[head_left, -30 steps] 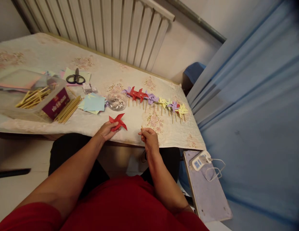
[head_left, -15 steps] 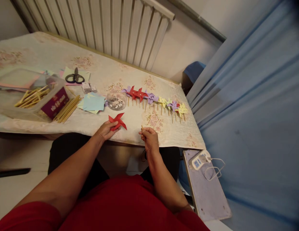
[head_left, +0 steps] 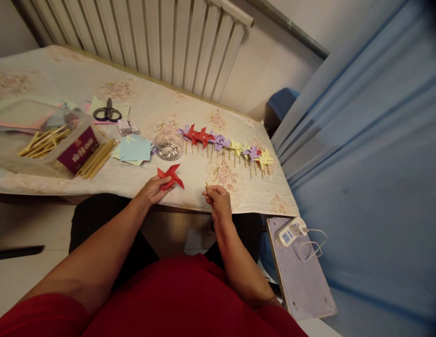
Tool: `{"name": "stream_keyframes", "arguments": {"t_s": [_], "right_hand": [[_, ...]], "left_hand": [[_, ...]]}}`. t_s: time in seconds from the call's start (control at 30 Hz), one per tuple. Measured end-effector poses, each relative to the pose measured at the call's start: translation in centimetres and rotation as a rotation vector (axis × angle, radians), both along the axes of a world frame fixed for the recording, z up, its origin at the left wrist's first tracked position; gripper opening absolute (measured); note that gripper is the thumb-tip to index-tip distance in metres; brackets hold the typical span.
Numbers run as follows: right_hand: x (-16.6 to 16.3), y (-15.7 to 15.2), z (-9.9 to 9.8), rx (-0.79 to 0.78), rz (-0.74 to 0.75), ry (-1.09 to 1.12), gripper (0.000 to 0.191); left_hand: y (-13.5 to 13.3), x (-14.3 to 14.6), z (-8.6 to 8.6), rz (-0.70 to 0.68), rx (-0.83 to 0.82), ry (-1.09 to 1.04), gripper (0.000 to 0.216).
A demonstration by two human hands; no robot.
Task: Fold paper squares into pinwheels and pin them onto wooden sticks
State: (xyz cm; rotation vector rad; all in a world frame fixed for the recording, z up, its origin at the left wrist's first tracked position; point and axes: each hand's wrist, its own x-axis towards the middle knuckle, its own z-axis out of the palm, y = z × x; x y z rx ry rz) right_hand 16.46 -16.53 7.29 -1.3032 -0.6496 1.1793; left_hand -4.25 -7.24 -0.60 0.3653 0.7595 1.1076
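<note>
A red paper pinwheel [head_left: 173, 174] is pinched between the thumb and fingers of my left hand [head_left: 155, 188], just above the table's front edge. My right hand [head_left: 218, 200] is closed around a thin wooden stick [head_left: 207, 186]; only its tip shows above the fingers. The two hands are apart, and the pinwheel does not touch the stick. Beyond them, a row of finished pinwheels [head_left: 220, 142] in red, purple and yellow lies with sticks toward me. A clear round dish [head_left: 168, 146] of small shiny pins sits behind my left hand.
On the left, a clear plastic box [head_left: 45, 161] holds short sticks, with more sticks [head_left: 97, 160] beside it. Blue paper squares [head_left: 135, 149], small white boxes [head_left: 128, 127] and black scissors [head_left: 107, 112] lie nearby. A white power strip [head_left: 291, 231] rests on a stool [head_left: 305, 285] at right.
The view has shifted very slightly. Both hands keep their holds in nearly the same places.
</note>
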Motion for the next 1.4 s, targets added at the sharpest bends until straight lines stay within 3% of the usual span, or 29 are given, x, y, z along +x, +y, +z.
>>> {"name": "stream_keyframes", "arguments": {"t_s": [1.4], "right_hand": [[-0.12, -0.34, -0.43, 0.041, -0.034, -0.044, 0.019]], "left_hand": [[0.03, -0.11, -0.28, -0.006, 0.026, -0.006, 0.014]]}}
